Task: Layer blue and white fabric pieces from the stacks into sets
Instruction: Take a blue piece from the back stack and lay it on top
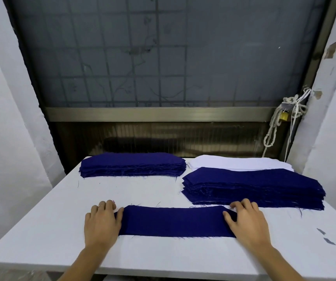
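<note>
White worktop (41, 230) set against a frosted, gridded window (163, 57). Three supplies at the back: far blue stack (132, 165) on the left, white stack (234, 162) at the rear right, and near blue stack (254, 187) just in front of it, overlapping its front edge. One blue piece (173, 221) lies alone near the front edge, long side across, apart from all the stacks. Left hand (101, 222) covers its left end and right hand (248, 222) its right end. Both are palm-down with fingers loosely bent and thumbs on the cloth. No pinch is visible, so this reads as pressing flat rather than gripping. Judged step: seating the base layer of a set, with no white layer on it yet. To do it well, draw the hands outward along the length to take out slack, keep the near edge straight, and check that the ends are not folded under the palms. Edges are frayed, with loose threads trailing, so slide lightly and avoid dragging. The white piece would then need matching end to end. Small dark scraps (325, 237) lie to the right and should be kept out of the layers.
</note>
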Action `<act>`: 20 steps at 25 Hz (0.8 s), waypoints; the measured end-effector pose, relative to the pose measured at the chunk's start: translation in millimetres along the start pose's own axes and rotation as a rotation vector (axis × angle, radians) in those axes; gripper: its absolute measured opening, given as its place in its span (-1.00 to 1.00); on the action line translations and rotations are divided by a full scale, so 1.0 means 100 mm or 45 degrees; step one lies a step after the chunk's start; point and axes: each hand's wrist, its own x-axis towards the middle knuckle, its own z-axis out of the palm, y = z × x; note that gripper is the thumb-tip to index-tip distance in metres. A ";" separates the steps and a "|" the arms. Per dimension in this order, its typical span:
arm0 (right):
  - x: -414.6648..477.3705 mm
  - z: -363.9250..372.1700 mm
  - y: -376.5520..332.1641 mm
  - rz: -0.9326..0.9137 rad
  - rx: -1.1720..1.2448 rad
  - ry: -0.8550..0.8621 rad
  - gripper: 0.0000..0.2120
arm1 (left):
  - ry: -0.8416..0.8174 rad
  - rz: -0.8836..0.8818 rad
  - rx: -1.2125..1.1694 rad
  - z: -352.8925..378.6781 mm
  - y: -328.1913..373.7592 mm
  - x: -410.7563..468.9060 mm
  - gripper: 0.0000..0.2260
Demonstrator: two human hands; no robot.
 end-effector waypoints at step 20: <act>-0.15 -0.26 0.01 -0.055 0.573 -0.192 -0.60 | -0.344 -0.035 -0.848 -0.21 -0.07 -0.07 -0.58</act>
